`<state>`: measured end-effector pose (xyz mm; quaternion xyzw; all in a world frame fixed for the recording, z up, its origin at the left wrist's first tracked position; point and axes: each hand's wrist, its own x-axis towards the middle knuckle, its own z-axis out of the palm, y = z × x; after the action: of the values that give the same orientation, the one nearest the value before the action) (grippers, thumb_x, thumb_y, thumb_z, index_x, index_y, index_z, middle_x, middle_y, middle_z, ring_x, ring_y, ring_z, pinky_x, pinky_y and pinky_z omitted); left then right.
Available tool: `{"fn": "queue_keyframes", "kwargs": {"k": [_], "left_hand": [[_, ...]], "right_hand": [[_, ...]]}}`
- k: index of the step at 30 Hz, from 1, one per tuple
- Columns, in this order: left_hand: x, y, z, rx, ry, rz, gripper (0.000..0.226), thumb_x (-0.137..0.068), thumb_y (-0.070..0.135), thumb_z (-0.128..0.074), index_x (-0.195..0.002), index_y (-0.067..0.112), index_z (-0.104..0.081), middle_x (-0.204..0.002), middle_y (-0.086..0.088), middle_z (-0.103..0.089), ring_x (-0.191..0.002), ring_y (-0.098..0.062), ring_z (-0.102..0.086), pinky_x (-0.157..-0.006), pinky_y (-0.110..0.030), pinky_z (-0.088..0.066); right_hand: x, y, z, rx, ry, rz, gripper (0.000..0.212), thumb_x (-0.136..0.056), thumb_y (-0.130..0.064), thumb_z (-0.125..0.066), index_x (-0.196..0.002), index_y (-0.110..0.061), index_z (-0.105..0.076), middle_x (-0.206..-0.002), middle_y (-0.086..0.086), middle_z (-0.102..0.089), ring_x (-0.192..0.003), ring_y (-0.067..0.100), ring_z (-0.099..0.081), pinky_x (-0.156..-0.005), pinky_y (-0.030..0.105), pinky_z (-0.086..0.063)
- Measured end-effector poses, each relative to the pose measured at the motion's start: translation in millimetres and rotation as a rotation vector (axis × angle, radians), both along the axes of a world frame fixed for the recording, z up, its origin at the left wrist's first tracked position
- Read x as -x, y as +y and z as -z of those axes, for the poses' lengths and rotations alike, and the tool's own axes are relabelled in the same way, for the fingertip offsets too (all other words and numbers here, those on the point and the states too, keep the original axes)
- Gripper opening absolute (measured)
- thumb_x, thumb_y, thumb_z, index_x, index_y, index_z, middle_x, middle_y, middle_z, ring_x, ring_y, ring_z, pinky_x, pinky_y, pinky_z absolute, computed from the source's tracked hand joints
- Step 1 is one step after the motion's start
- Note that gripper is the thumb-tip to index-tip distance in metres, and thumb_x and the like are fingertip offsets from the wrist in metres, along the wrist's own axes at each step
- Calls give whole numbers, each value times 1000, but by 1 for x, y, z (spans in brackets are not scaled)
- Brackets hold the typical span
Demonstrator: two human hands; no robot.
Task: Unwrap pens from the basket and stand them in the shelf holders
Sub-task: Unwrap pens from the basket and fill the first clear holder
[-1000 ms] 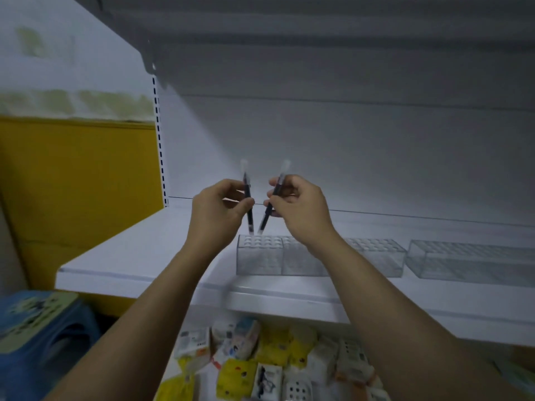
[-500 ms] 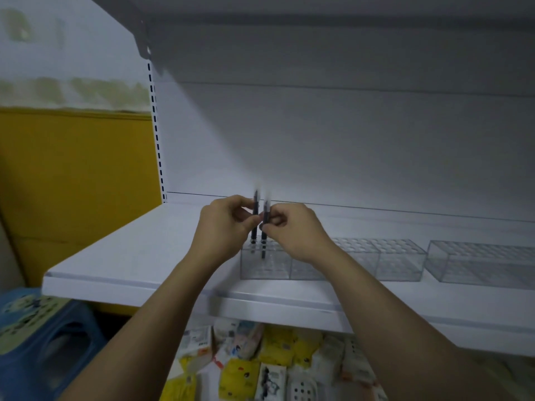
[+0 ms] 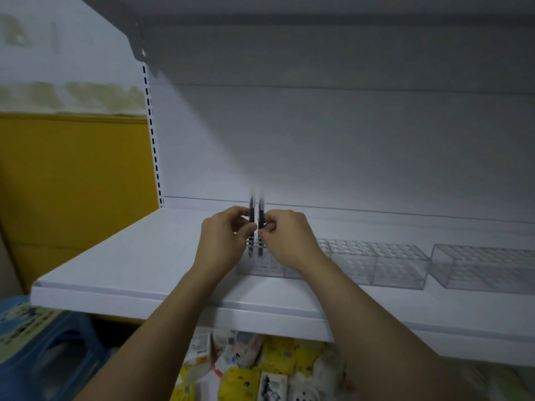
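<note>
Two dark pens stand upright side by side over the leftmost clear holder [image 3: 260, 266] on the white shelf [image 3: 139, 256]. My left hand [image 3: 224, 240] pinches the left pen [image 3: 251, 215]. The right pen [image 3: 261, 217] is pinched by my right hand [image 3: 288, 237]. Both pens' lower ends reach down into holes at the holder's back left. Their clear top ends are blurred. My hands cover much of this holder.
Two more clear holders, one in the middle [image 3: 376, 263] and one at the right [image 3: 486, 267], stand in a row along the shelf. Below the shelf lie several yellow and white packets [image 3: 252, 374]. A blue stool [image 3: 43, 342] stands at the lower left beside a yellow wall.
Both hands came down and together. The pens, held tilted and apart above the holder, now stand parallel and upright with their tips lowered into the holder's holes.
</note>
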<state>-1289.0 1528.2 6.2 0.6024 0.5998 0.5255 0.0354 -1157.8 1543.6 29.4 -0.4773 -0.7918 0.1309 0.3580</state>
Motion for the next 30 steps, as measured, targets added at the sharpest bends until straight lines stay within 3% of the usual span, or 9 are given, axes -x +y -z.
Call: {"fn": "queue_keyframes", "kwargs": {"k": [5, 7, 9, 13, 17, 21, 26, 30], "left_hand": [[-2, 4, 0, -7, 19, 3, 26, -87, 16, -68, -113, 17, -67, -79, 9, -67, -69, 1, -61, -67, -6, -44], [-1, 1, 1, 0, 16, 12, 28, -87, 16, -68, -115, 16, -67, -86, 6, -70, -76, -5, -64, -78, -22, -54], [1, -6, 0, 9, -8, 19, 32, -86, 15, -69, -117, 14, -65, -97, 2, -72, -87, -8, -66, -87, -30, -55], [4, -27, -8, 4, 39, -15, 43, -84, 25, -71, -125, 17, -59, -111, 6, -67, -98, -6, -60, -90, -25, -48], [-11, -65, -13, -52, 149, -55, 38, -86, 30, -68, -122, 23, -58, -116, 7, -63, -101, -8, -57, -89, -29, -49], [-48, -103, 1, -93, 265, 84, 33, -87, 31, -66, -118, 21, -62, -112, 7, -63, -98, -10, -57, -85, -30, -50], [-106, -131, 50, -96, 294, 295, 26, -84, 27, -69, -109, 20, -66, -101, 5, -65, -84, -11, -59, -75, -26, -47], [-144, -138, 117, 21, 309, 409, 27, -82, 31, -68, -107, 20, -67, -94, 3, -65, -81, -15, -61, -73, -29, -49]], "right_hand": [[0, 6, 0, 63, 48, 16, 22, -87, -15, -64, -107, -13, -71, -75, -2, -63, -69, 15, -58, -66, 22, -44], [0, 4, -2, 94, 41, 17, 40, -86, -23, -67, -124, -13, -64, -94, 1, -70, -85, 17, -65, -78, 25, -51], [-2, 0, -8, 86, 27, 38, 55, -84, -28, -69, -135, -12, -54, -121, 5, -66, -109, 20, -62, -93, 27, -48], [-16, -16, -24, -27, -54, 122, 68, -86, -34, -67, -145, -15, -40, -142, 4, -52, -128, 24, -50, -105, 35, -42], [-46, -51, -24, -52, -120, 124, 67, -84, -41, -68, -143, -22, -42, -140, 0, -52, -126, 21, -50, -105, 35, -42], [-91, -99, 6, -52, -47, 109, 59, -84, -39, -69, -137, -30, -47, -134, -7, -56, -120, 14, -53, -101, 34, -45], [-152, -148, 63, -9, 121, 153, 40, -80, -26, -75, -118, -27, -62, -108, -11, -64, -97, 2, -59, -86, 22, -49], [-195, -165, 125, 64, 122, 229, 38, -78, -22, -76, -114, -21, -65, -100, -7, -63, -90, 7, -60, -82, 25, -50]]}}
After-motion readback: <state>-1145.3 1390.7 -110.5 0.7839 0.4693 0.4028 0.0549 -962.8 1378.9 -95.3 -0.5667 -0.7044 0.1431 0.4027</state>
